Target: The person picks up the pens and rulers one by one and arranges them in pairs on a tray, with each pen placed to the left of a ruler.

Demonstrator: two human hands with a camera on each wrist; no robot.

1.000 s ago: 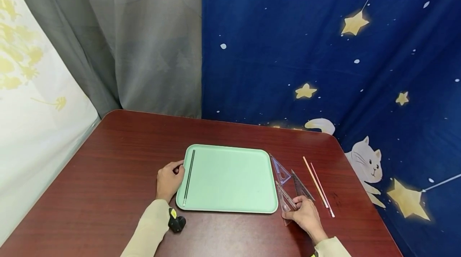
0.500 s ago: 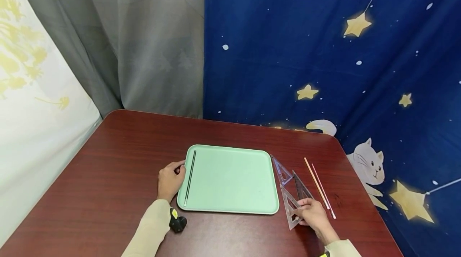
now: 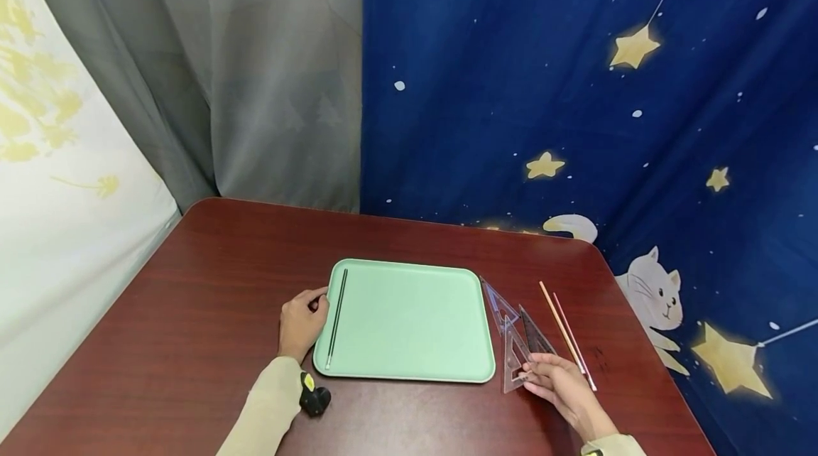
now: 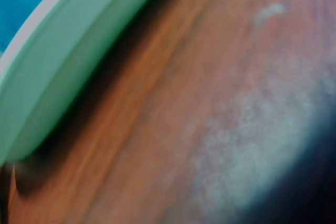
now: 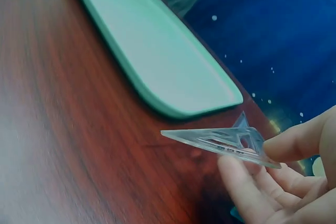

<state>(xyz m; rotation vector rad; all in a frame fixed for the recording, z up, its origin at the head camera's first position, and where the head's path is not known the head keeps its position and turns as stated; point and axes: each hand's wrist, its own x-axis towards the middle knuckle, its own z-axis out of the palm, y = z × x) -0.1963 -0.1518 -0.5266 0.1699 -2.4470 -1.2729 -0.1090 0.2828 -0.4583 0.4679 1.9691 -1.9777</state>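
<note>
In the head view, my right hand (image 3: 562,388) pinches a clear set square (image 3: 509,382) between thumb and fingers, just right of the light green tray (image 3: 409,321). The right wrist view shows this set square tilted and raised off the table. A bluish set square (image 3: 497,305) lies by the tray's right edge, partly behind the held one. Beside it lies a dark set square (image 3: 534,332), its lower end close to my fingertips. My left hand (image 3: 300,321) holds the tray's left rim with thumb and index finger; the left wrist view shows no fingers.
A black pencil (image 3: 337,317) lies along the tray's left side. An orange pencil (image 3: 559,321) and a pink pencil (image 3: 573,339) lie right of the set squares. Everything rests on a dark red-brown table (image 3: 211,314); curtains hang behind it.
My right hand has lifted the clear set square, turned it and shifted slightly right, the fingers regripping near its right corner. The left hand stays at the tray's rim.
</note>
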